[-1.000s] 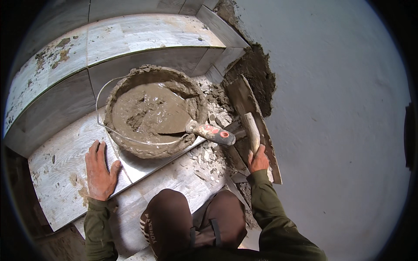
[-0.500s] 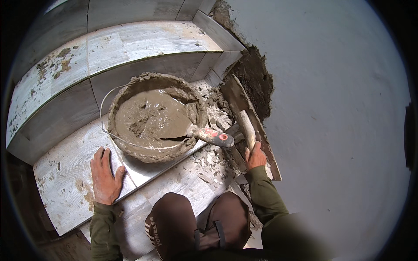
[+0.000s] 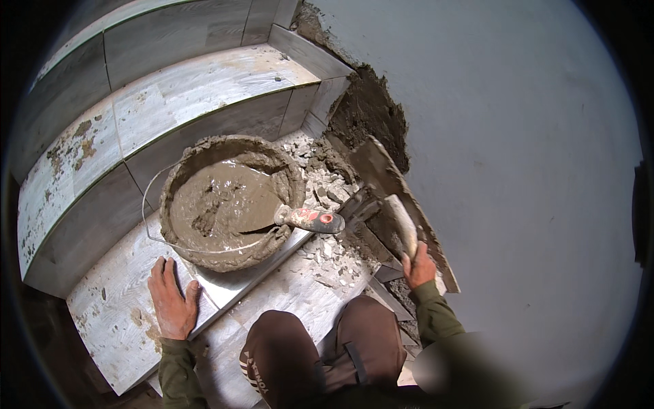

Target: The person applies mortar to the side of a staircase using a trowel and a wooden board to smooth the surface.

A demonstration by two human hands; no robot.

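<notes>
My right hand (image 3: pixel 421 265) is closed around the pale wooden handle of a long plastering trowel (image 3: pixel 402 221). The trowel's mortar-smeared blade stands tilted along the grey wall. My left hand (image 3: pixel 174 300) lies flat on the wood-look tiled step (image 3: pixel 116 320), fingers stretched out and holding nothing. Between my hands, farther off, a mortar-caked bucket (image 3: pixel 297 170) sits on the step, filled with wet grey-brown mortar (image 3: pixel 204 198). A putty knife (image 3: pixel 312 219) with a red and black handle lies over its right rim, its blade partly sunk in the mortar.
Dark wet mortar (image 3: pixel 375 109) patches the wall's lower edge beside the stairs. Broken rubble (image 3: pixel 330 262) lies right of the bucket. Higher tiled steps (image 3: pixel 204 75) with dried splatters rise behind it. My knees (image 3: pixel 283 347) are bent at the near edge. The smooth grey wall (image 3: pixel 518 177) fills the right.
The whole view has shifted and turned slightly. My right hand has drawn the trowel a little to the right and toward me along the wall. My left hand stays on the step.
</notes>
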